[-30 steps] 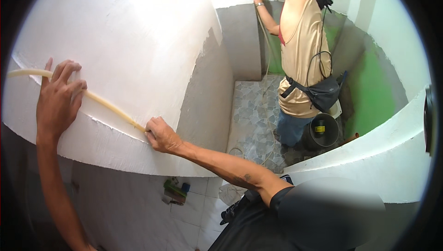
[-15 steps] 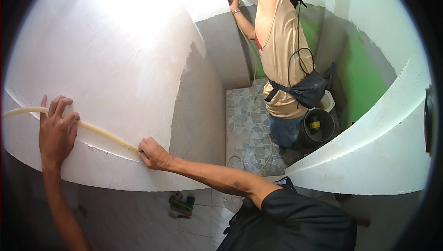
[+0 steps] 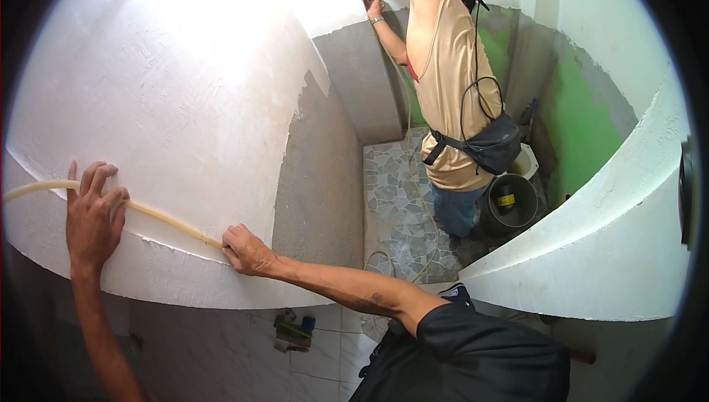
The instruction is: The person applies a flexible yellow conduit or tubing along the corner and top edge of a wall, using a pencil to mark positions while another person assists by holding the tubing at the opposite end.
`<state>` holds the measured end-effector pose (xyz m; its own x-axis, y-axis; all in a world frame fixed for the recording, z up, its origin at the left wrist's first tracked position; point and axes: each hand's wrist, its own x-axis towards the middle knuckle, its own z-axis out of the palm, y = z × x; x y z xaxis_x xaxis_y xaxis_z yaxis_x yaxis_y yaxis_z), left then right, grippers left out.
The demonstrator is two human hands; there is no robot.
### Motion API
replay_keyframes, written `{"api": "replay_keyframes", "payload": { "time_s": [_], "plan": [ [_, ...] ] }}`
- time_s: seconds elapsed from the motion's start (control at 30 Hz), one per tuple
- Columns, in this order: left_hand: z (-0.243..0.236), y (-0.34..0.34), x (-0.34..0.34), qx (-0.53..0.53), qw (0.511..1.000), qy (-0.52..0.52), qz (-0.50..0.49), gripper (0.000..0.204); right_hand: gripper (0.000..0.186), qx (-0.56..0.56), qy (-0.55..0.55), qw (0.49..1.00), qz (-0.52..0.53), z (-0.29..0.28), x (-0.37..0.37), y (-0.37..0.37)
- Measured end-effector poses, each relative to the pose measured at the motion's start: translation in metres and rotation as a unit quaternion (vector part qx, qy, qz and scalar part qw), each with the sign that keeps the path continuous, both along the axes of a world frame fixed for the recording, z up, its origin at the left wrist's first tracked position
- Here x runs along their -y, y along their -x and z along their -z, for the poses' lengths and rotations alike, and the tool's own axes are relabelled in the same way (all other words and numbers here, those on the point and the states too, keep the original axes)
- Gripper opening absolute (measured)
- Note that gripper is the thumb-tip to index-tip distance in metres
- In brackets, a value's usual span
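Note:
A pale yellow flexible hose [image 3: 171, 220] runs along the top of a low white ledge, against a plastered wall. My left hand [image 3: 96, 213] presses it to the wall, fingers pointing up and curled over it, the thumb on the right. Farther right, the fist of my right hand [image 3: 247, 250] pinches the hose near its visible right end. Whether it continues inside that fist is hidden. My right arm crosses from the black sleeve [image 3: 465, 343].
A co-worker in a tan sleeveless top [image 3: 450, 99] faces the far wall, hands raised at its corner. Near them stand a dark bucket [image 3: 509, 213] and a thin tube [image 3: 425, 210] on the stone-patterned floor [image 3: 391, 188]. Small tools [image 3: 295, 328] lie on tiles below.
The view has shifted slightly, so the ledge and hands sit a little lower. Both hands keep their hold on the hose, and the co-worker stays in the same pose.

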<state>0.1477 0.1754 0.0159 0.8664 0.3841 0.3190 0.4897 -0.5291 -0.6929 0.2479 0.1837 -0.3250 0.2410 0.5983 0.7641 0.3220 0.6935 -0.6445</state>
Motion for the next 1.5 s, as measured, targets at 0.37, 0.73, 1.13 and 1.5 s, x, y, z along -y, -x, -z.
{"api": "replay_keyframes", "payload": {
  "time_s": [0.37,0.73,1.13,1.5],
  "plan": [
    [-0.001,0.003,-0.004,-0.005,1.000,0.011,0.005,0.012,0.017,0.005,0.005,1.000,-0.007,-0.001,0.000,0.000],
    [0.001,0.003,-0.006,-0.002,1.000,-0.004,0.003,0.013,0.016,0.006,0.007,1.000,-0.003,0.001,-0.004,0.002],
    [-0.002,0.007,-0.011,-0.006,1.000,0.009,0.009,0.011,0.016,0.001,0.003,1.000,-0.005,-0.001,-0.005,0.002],
    [-0.004,0.009,-0.013,-0.008,1.000,0.008,0.004,0.010,0.015,0.001,0.011,1.000,-0.010,-0.005,-0.004,0.002]
  ]
}}
